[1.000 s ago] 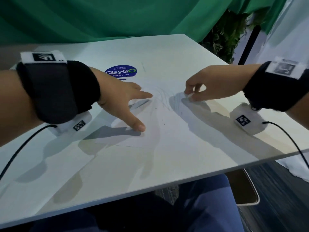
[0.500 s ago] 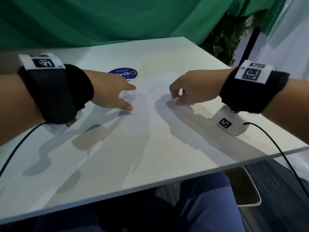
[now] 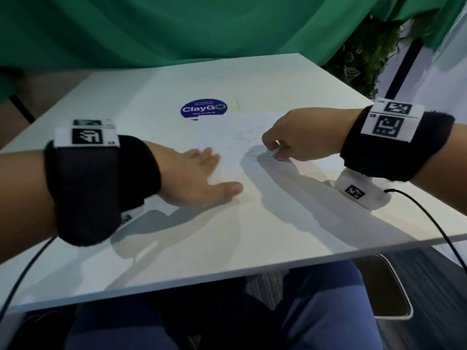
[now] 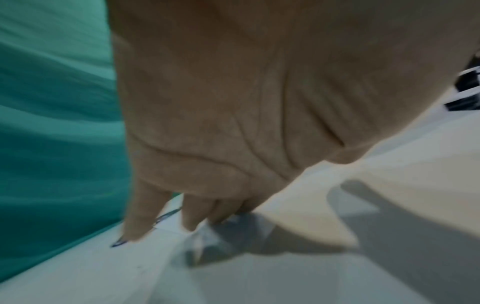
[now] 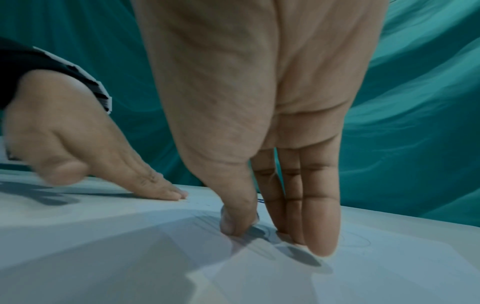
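A white paper sheet (image 3: 222, 147) with faint pencil lines (image 3: 255, 132) lies on the white table (image 3: 227, 236). My left hand (image 3: 202, 178) rests flat on the sheet's left part, fingers straight and close together, thumb (image 3: 233, 188) spread out. In the right wrist view the left hand's fingertips (image 5: 171, 194) press the paper (image 5: 130, 236). My right hand (image 3: 278, 145) pinches a small white object (image 3: 276, 153) between thumb and forefinger and holds it down on the pencil marks. The thumb (image 5: 235, 224) hides most of the object; the other fingers (image 5: 319, 236) touch the sheet.
A round blue ClayGo sticker (image 3: 204, 108) sits on the table beyond the sheet. Green cloth (image 3: 177, 29) hangs behind, with a plant (image 3: 361, 54) at the back right. Cables (image 3: 429, 223) run from both wrist bands. A chair seat (image 3: 389, 289) shows under the table's front edge.
The right hand, still pinching the small white object, has slid left and nearer across the pencil marks. The left hand has closed its spread fingers together and lies flatter on the sheet.
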A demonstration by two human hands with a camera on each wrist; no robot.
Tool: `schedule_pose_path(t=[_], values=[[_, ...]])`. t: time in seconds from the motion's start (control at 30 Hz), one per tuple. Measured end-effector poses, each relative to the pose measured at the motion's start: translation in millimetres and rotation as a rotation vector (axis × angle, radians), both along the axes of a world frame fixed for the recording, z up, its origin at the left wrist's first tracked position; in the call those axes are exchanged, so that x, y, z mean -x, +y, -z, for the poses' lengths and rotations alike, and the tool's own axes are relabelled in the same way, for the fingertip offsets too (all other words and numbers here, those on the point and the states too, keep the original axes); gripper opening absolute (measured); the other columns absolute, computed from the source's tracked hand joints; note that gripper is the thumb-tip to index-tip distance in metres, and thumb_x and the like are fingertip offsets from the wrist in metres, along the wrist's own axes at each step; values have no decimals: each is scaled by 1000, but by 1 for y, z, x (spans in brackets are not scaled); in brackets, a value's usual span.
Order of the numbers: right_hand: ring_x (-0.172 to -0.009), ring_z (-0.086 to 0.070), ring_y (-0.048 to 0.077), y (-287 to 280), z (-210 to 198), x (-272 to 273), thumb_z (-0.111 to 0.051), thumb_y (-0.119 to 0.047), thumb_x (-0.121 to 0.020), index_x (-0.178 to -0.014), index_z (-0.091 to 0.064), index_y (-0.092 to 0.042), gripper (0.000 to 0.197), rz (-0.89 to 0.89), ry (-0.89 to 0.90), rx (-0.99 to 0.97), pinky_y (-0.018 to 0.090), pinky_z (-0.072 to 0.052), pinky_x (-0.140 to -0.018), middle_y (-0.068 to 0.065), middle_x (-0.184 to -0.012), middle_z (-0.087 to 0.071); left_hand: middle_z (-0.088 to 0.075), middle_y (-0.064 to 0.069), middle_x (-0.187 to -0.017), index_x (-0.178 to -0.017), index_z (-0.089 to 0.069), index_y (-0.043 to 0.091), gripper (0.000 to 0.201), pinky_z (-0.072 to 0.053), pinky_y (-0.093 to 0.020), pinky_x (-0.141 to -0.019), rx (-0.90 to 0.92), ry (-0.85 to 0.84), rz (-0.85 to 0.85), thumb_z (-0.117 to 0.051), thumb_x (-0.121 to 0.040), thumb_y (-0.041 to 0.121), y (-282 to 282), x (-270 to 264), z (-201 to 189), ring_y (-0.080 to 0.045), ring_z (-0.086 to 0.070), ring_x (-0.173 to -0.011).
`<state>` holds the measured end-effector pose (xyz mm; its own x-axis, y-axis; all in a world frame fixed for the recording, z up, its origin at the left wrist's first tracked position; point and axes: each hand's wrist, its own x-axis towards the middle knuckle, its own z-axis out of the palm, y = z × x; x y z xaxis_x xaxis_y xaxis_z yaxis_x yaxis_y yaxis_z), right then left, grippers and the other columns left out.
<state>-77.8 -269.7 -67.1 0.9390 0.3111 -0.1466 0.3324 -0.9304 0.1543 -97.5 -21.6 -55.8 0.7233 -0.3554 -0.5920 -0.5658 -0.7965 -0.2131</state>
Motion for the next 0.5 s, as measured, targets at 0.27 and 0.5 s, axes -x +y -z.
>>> schedule_pose_path(t=[0.27, 0.5], values=[[-82, -62, 18, 4, -4, -4, -63, -20, -95, -79, -53, -35, 25, -3, 13, 47, 46, -58, -74, -11, -86, -67, 30, 1, -170, -163, 21, 18, 109, 3, -52, -129, 197, -38, 206, -5, -84, 88, -32, 25, 9, -12, 22, -157], [-84, -62, 26, 3, -5, 9, -61, -29, -98, -82, -56, -32, 17, -12, 7, 18, 50, -58, -77, -1, -90, -65, 34, 9, -167, -161, 27, 25, 110, 6, -49, -128, 172, 33, 63, 0, -76, 90, -2, 1, 21, -8, 26, -155]])
